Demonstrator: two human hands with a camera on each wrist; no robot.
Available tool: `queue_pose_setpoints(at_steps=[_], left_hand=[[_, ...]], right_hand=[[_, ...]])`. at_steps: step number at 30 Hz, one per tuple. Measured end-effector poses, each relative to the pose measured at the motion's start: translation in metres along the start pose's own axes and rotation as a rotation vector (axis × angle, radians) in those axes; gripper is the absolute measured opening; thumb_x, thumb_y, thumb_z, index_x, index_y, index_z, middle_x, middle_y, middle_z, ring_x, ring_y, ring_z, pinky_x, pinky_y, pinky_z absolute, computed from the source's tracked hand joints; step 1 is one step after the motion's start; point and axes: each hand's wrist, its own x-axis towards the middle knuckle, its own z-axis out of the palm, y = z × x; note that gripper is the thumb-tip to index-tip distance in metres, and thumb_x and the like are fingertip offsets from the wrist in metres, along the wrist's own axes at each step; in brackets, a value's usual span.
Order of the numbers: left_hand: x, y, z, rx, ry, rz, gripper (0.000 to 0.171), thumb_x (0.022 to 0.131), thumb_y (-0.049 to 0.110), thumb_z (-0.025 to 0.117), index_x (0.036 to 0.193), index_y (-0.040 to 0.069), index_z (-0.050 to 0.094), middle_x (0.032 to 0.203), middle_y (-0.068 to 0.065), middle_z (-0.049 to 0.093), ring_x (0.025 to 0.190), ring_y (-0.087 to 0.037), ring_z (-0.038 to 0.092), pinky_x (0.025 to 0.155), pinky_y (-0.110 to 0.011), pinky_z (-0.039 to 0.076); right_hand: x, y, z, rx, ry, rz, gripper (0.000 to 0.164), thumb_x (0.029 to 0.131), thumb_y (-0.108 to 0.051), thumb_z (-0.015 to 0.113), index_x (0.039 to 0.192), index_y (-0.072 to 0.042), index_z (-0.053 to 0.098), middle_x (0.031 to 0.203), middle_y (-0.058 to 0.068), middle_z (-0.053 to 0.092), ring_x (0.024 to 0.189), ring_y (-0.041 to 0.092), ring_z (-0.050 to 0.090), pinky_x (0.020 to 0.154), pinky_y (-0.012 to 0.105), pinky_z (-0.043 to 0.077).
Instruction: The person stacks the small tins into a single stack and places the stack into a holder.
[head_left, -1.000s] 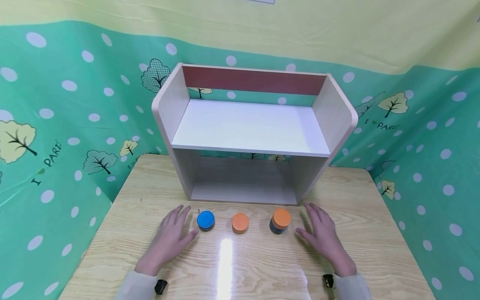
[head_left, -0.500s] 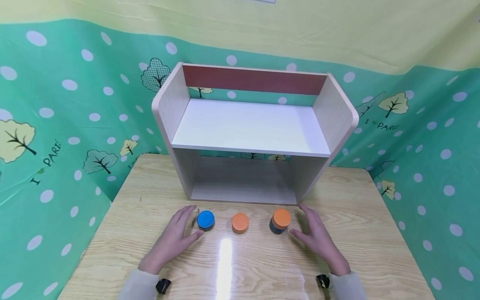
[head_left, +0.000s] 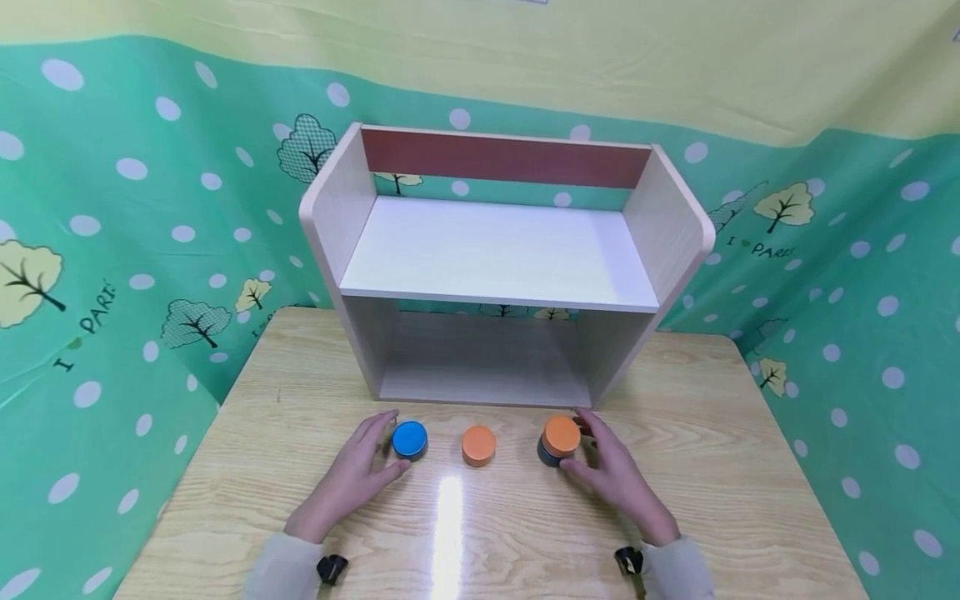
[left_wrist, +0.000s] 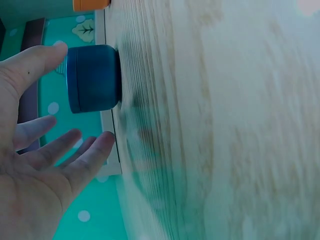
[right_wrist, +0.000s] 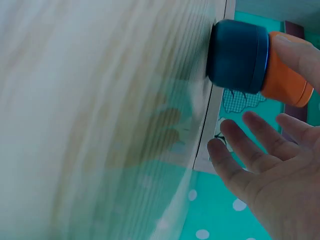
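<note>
Three groups of small round tins stand in a row before the shelf. My left hand (head_left: 350, 477) is beside the blue tin (head_left: 409, 439), thumb and fingers spread around its left side. In the left wrist view the thumb tip meets the rim of that tin; whether it touches cannot be told. A lone orange tin (head_left: 478, 446) stands in the middle, apart from both hands. On the right an orange tin (head_left: 562, 434) is stacked on a dark blue tin (right_wrist: 234, 52). My right hand (head_left: 617, 473) surrounds the stack's right side, its thumb over the upper tin, fingers apart from it.
A white two-level shelf unit (head_left: 495, 250) with a reddish back strip (head_left: 502, 158) stands right behind the tins. Wood-grain tabletop (head_left: 750, 500) extends to both sides and in front. A green dotted curtain (head_left: 97, 350) encloses the table's back and sides.
My right hand has moved left toward the stacked tins, its thumb and fingers now around their side. The left hand has edged right to the blue tin. The tins stay in place.
</note>
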Motion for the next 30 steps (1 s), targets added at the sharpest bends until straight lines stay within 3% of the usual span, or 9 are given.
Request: queue_pose_setpoints(at_steps=[5, 10, 21, 30], left_hand=[[0.0011, 0.0019, 0.0011, -0.017, -0.005, -0.014, 0.081, 0.084, 0.021, 0.084, 0.15, 0.003, 0.04, 0.146, -0.019, 0.046, 0.127, -0.038, 0.052, 0.095, -0.047, 0.053], [0.0018, 0.0021, 0.0031, -0.037, 0.005, -0.015, 0.079, 0.083, 0.016, 0.084, 0.149, 0.003, 0.042, 0.142, -0.019, 0.05, 0.121, -0.038, 0.056, 0.091, -0.045, 0.055], [0.0046, 0.0021, 0.008, -0.058, 0.003, -0.031, 0.076, 0.084, 0.01, 0.083, 0.148, 0.002, 0.043, 0.136, -0.019, 0.054, 0.115, -0.032, 0.06, 0.091, -0.04, 0.056], [0.0058, 0.0004, 0.0099, -0.087, 0.015, -0.018, 0.076, 0.083, 0.006, 0.083, 0.148, 0.001, 0.044, 0.136, -0.019, 0.056, 0.119, -0.033, 0.058, 0.092, -0.041, 0.055]], right_hand=[[0.0018, 0.0015, 0.0037, 0.037, -0.03, 0.025, 0.085, 0.083, -0.011, 0.084, 0.152, -0.002, 0.035, 0.139, 0.015, 0.054, 0.123, 0.033, 0.054, 0.1, 0.053, 0.048], [0.0026, -0.0001, 0.0057, 0.078, -0.069, 0.037, 0.087, 0.082, -0.008, 0.084, 0.153, -0.004, 0.034, 0.145, 0.018, 0.048, 0.125, 0.035, 0.053, 0.101, 0.057, 0.045], [0.0036, -0.004, 0.0091, 0.078, -0.083, 0.083, 0.084, 0.082, 0.001, 0.081, 0.153, -0.005, 0.035, 0.147, 0.018, 0.047, 0.119, 0.032, 0.057, 0.098, 0.053, 0.048], [0.0036, -0.0013, 0.0097, 0.059, -0.062, 0.04, 0.085, 0.081, 0.001, 0.082, 0.152, -0.003, 0.036, 0.143, 0.019, 0.051, 0.114, 0.031, 0.059, 0.095, 0.054, 0.05]])
